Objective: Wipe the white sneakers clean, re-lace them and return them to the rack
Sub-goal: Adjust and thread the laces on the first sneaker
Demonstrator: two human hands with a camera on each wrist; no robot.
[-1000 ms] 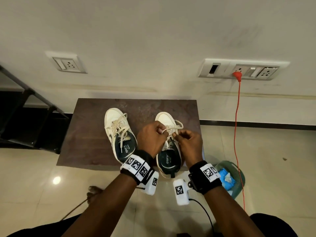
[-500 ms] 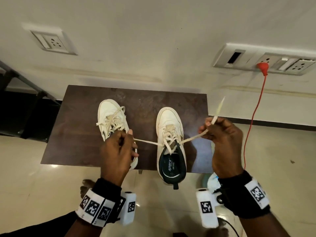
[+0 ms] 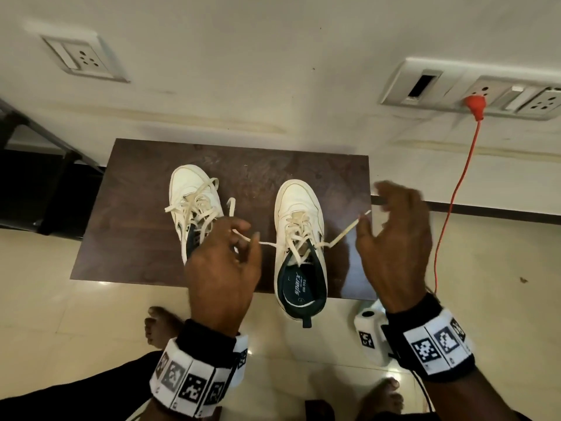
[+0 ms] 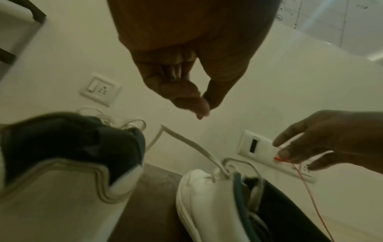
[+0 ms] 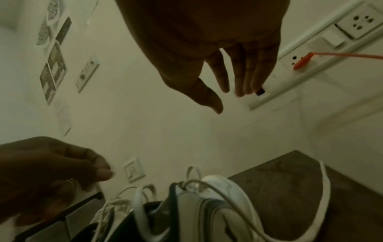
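Right hand (image 3: pixel 394 238) fingers now spread, lace end (image 3: pixel 349 230) released, left hand (image 3: pixel 224 265) pinching lace, two sneakers (image 3: pixel 299 235)

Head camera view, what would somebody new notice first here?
Two white sneakers side by side on a dark brown table against the wall. Both hands hover over the nearer edge: the left hand has a lace end across its fingers, the right hand is spread open. An orange cord hangs from the wall socket at right.

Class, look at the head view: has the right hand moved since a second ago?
Yes. The right hand swung outward, from above the right shoe to past the table's right edge.
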